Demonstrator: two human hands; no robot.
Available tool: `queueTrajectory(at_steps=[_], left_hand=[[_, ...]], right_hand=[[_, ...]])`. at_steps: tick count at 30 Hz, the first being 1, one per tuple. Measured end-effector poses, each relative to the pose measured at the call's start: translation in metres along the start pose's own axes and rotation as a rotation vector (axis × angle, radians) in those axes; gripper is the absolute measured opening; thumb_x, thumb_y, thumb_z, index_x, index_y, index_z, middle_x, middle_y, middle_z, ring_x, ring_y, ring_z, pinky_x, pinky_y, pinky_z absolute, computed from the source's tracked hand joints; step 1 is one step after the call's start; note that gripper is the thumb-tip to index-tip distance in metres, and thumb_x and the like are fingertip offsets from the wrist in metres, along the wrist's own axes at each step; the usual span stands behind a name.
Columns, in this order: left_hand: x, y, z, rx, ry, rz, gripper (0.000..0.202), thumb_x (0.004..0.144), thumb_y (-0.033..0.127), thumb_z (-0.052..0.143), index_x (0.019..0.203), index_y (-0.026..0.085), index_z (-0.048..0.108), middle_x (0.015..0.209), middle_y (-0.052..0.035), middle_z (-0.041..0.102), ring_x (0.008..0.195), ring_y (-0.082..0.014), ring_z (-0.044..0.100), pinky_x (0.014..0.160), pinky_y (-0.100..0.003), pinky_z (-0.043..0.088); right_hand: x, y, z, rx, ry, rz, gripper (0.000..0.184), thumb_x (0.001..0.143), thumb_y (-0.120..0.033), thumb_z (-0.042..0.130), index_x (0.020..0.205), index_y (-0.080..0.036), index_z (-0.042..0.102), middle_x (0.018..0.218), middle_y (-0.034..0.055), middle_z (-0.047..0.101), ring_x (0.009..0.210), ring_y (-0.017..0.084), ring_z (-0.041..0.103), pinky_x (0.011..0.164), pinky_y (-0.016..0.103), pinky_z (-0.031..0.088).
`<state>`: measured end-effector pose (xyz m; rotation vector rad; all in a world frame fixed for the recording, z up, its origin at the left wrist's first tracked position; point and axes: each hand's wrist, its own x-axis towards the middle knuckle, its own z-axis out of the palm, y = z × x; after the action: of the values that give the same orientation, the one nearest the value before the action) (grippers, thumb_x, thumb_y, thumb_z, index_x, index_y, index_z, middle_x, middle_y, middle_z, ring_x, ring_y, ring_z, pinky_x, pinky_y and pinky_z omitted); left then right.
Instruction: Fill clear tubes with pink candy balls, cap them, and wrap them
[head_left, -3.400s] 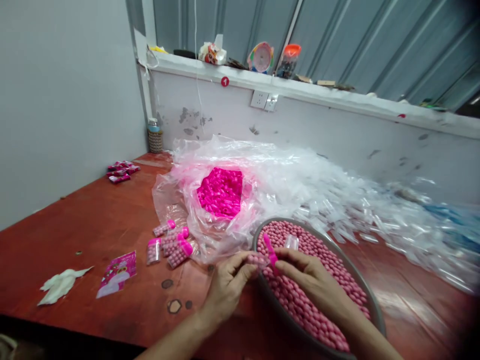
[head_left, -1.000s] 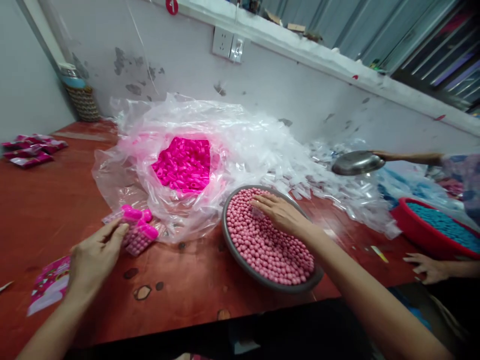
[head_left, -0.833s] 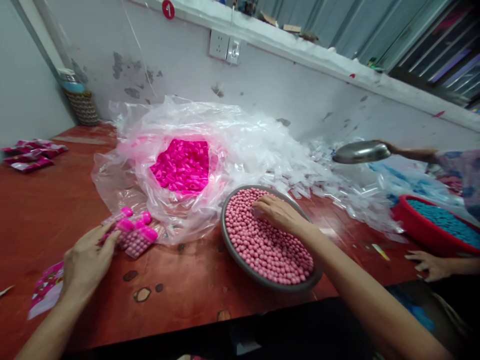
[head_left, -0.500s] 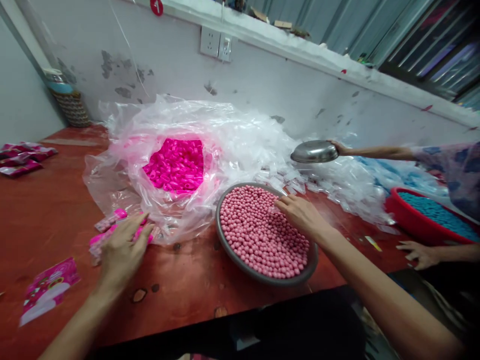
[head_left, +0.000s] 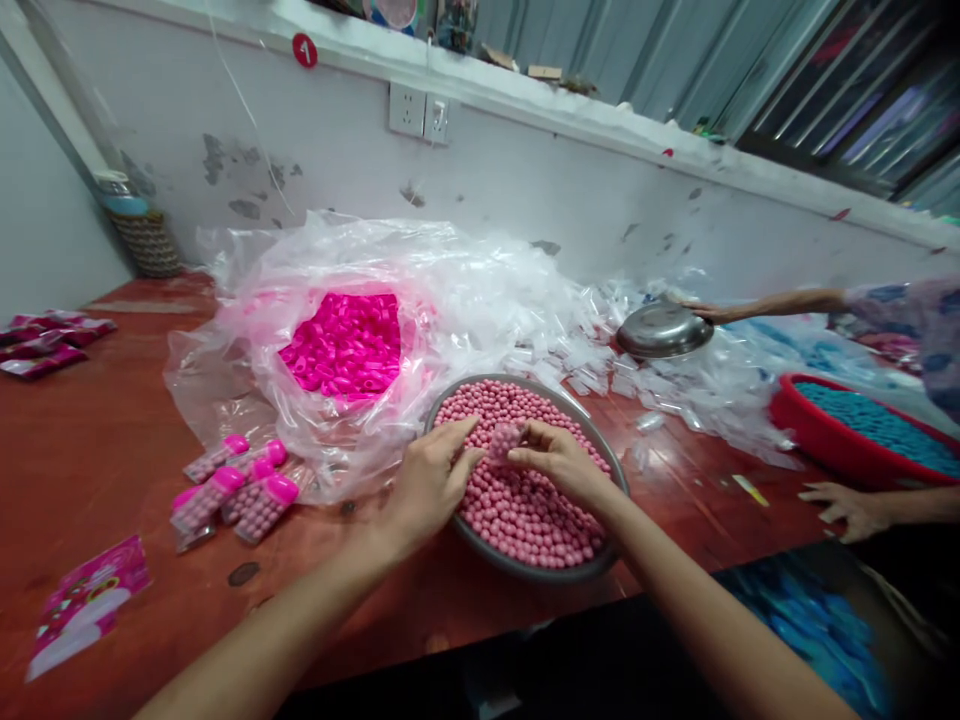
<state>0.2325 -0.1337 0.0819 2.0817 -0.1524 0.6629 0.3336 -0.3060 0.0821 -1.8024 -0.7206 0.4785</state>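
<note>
A round metal basin (head_left: 615, 480) full of small pink candy balls sits at the table's near edge. Both my hands meet above it. My right hand (head_left: 559, 462) pinches a small clear tube (head_left: 503, 440) filled with pink balls. My left hand (head_left: 427, 485) reaches toward the tube with its fingers curled, index finger stretched toward it. Left of the basin lie several filled tubes with pink caps (head_left: 232, 490). Behind them an opened clear plastic bag (head_left: 247, 330) holds a heap of bright pink caps (head_left: 343, 342).
A pile of empty clear tubes (head_left: 570, 330) spreads along the wall. Another person's hand holds a metal bowl (head_left: 664, 330) over it; their other hand (head_left: 851, 508) rests by a red basin of blue balls (head_left: 832, 445). Pink packets (head_left: 45, 335) and a pink label (head_left: 86, 600) lie at left.
My left hand left the capped tubes and came over to the basin. My right hand lifted a filled tube out of the balls. The other person's metal bowl dropped lower onto the pile.
</note>
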Motion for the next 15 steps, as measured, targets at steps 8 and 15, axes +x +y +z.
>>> queueTrajectory(at_steps=[8,15], left_hand=[[0.016,0.004,0.022,-0.301,-0.181,-0.100,0.022,0.080,0.017,0.047,0.095,0.018,0.064,0.085,-0.0007,0.066,0.079,-0.0151,0.059,0.073,-0.025,0.044],[0.018,-0.002,0.016,-0.346,-0.240,-0.094,0.022,0.079,0.019,0.051,0.096,0.017,0.064,0.086,-0.0015,0.066,0.080,-0.0159,0.058,0.074,-0.025,0.042]], right_hand=[[-0.015,-0.007,0.010,0.157,0.050,-0.041,0.023,0.071,-0.021,0.062,0.092,-0.019,0.052,0.088,0.0007,0.059,0.080,0.014,0.058,0.073,0.030,0.049],[-0.018,-0.029,-0.007,-0.362,0.025,-0.339,0.035,0.079,-0.016,0.053,0.113,-0.023,0.049,0.106,0.0046,0.059,0.095,0.015,0.056,0.083,0.032,0.045]])
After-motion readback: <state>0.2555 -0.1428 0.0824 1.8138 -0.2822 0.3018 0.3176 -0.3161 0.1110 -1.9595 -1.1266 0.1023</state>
